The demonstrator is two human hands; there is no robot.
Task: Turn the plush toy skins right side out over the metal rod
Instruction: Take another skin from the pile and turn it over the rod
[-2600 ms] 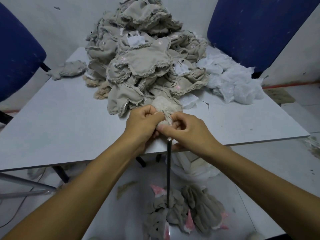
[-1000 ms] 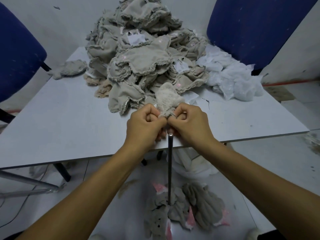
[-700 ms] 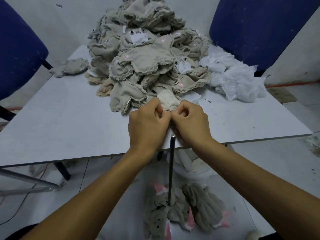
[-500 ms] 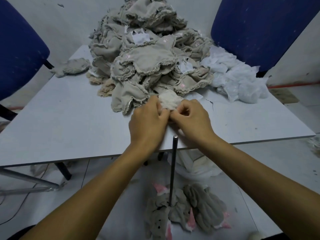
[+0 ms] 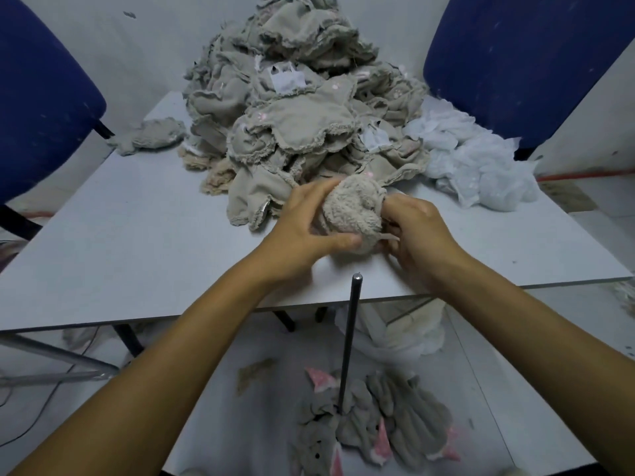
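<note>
Both hands have lifted away from the tip of the thin upright dark metal rod (image 5: 349,338), which now stands bare at the near edge of the pale grey counter (image 5: 137,242). Between them sits a rounded, fuzzy beige plush toy skin (image 5: 354,211), held just above the counter and well clear of the rod. The left hand (image 5: 305,228) cups its left side, fingers over the top and thumb under. The right hand (image 5: 415,231) pinches its right edge with curled fingers. Behind them rises a tall heap of grey-beige fabric skins (image 5: 295,108), with white stuffing fluff (image 5: 474,159) to its right. Grey and pink finished plush skins (image 5: 371,434) lie on the floor around the rod's foot.
</note>
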